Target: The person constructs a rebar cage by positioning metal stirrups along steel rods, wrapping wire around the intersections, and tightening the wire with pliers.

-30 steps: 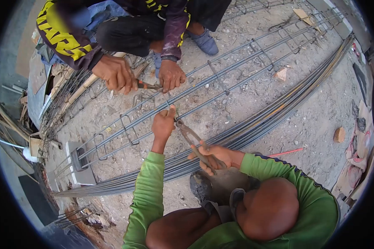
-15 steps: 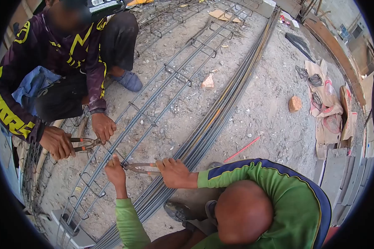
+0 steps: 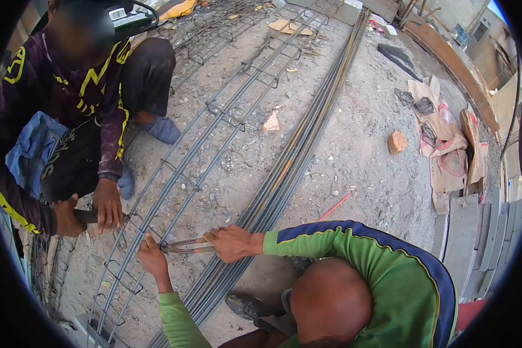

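Note:
In my right hand are the handles of metal pincers, closed round them. The pincers' jaws point left, at a crossing of bars on a long rebar cage. My left hand is closed beside that crossing, its thumb up against the bar. Whatever lies within its fingers is hidden. Across the cage, a co-worker's hand grips a dark handle. Their other hand is lowered close to the cage's outer bar.
A bundle of loose rebar runs diagonally to the right of the cage. Broken brick pieces and a red stick lie on the gravel. Flattened paper sacks with coiled wire are at right, near grey blocks.
The view has shifted, moving the scene leftward. The co-worker's hands have dropped lower along the cage, and their orange-handled pincers are now mostly hidden. My pincers stay at the same crossing.

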Demonstrator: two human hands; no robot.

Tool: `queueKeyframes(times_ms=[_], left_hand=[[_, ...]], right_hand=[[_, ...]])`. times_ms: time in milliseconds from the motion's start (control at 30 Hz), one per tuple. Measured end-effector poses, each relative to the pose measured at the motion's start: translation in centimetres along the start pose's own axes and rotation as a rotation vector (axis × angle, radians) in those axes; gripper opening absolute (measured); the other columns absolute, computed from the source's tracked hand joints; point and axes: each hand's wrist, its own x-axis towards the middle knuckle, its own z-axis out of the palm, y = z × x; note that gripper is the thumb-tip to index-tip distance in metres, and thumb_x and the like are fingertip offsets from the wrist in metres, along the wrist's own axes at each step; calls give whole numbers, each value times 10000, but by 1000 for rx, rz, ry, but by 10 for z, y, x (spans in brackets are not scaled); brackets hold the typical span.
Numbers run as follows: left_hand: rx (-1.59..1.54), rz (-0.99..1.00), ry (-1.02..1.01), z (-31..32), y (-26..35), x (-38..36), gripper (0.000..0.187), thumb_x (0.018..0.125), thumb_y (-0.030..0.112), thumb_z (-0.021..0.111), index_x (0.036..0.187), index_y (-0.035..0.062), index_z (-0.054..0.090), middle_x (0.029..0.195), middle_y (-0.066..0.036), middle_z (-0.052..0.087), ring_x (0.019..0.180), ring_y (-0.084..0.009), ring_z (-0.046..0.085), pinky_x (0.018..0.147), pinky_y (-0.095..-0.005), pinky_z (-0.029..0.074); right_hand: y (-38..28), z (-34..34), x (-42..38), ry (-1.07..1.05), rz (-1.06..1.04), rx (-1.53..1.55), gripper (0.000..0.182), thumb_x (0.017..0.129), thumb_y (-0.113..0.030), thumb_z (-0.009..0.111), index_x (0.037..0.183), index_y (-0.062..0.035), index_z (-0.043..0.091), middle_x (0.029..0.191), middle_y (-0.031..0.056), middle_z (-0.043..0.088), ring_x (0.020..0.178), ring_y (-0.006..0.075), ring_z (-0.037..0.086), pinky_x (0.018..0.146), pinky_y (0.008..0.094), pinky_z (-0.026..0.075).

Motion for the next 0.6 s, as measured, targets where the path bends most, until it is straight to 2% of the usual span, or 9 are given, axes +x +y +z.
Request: queueKeyframes(times_ms=[67, 200, 267, 300, 367, 433, 500, 567, 600], left_hand=[[50, -39, 33, -1, 4, -4, 527, 1052, 394, 547, 757, -34, 630, 646, -222, 563, 593, -417, 527, 577, -522, 355], [56, -41, 69, 5, -2, -7, 532, 1054, 392, 537, 748, -34, 622, 633, -218, 546, 587, -410, 502, 581, -517, 352], [15, -64, 69, 6, -7, -4, 543, 1052, 403, 534, 739, -34, 609, 623, -209, 528, 586, -404, 489, 592, -512, 357], [4, -56, 72, 3, -8, -3, 543, 1052, 403, 534, 739, -34, 609, 623, -209, 528, 586, -404, 489, 592, -512, 357], [30, -105, -8, -5, -3, 0, 532, 1045, 402, 542, 742, -32, 601, 636, -204, 529, 592, -381, 493, 606, -508, 366], [-60, -154, -96, -7, -10, 4, 512, 1037, 391, 553, 747, -28, 602, 646, -186, 538, 585, -351, 493, 613, -497, 371], [-116, -163, -126, 4, -29, 10, 519, 1035, 384, 552, 700, -12, 554, 621, -156, 493, 578, -310, 476, 613, -478, 372], [55, -242, -105, 15, -39, 14, 448, 993, 311, 625, 689, 6, 502, 605, -125, 444, 579, -285, 475, 610, -454, 384], [10, -236, -101, 1, -21, 11, 448, 993, 311, 625, 689, 6, 502, 605, -125, 444, 579, -285, 475, 610, -454, 384]], right_hand=[[4, 34, -6, 196, 41, 9, 481, 873, -119, 576, 1335, 9, 535, 1032, 238, 644, 832, 428, 684, 763, 501, 564], [-17, 40, -19, 191, 155, 74, 384, 953, -232, 605, 1272, -20, 576, 916, 190, 651, 793, 431, 680, 751, 514, 552], [-31, 15, -16, -95, 253, 417, 369, 1006, -369, 619, 1173, -40, 612, 728, 91, 588, 673, 315, 669, 641, 464, 542], [-34, 15, -15, -85, 254, 407, 369, 1006, -369, 619, 1173, -40, 612, 728, 91, 588, 673, 315, 669, 641, 464, 542], [-35, 17, -12, -426, 395, 788, 390, 1031, -455, 591, 1087, -71, 629, 637, -7, 492, 558, 165, 561, 512, 370, 480], [-31, 36, -18, -630, 463, 1536, 394, 1036, -500, 568, 1078, -111, 615, 663, -48, 455, 519, 76, 439, 438, 312, 399], [-28, 44, -16, -810, 576, 1813, 413, 1032, -514, 564, 1107, -108, 589, 675, -53, 457, 502, 89, 404, 433, 315, 371], [-22, 68, -16, -764, 643, 1913, 489, 1016, -558, 570, 1173, -96, 569, 676, -70, 452, 496, 97, 412, 440, 301, 392], [-17, 72, -12, -737, 656, 1876, 489, 1016, -558, 570, 1173, -96, 569, 676, -70, 452, 496, 97, 412, 440, 301, 392]])
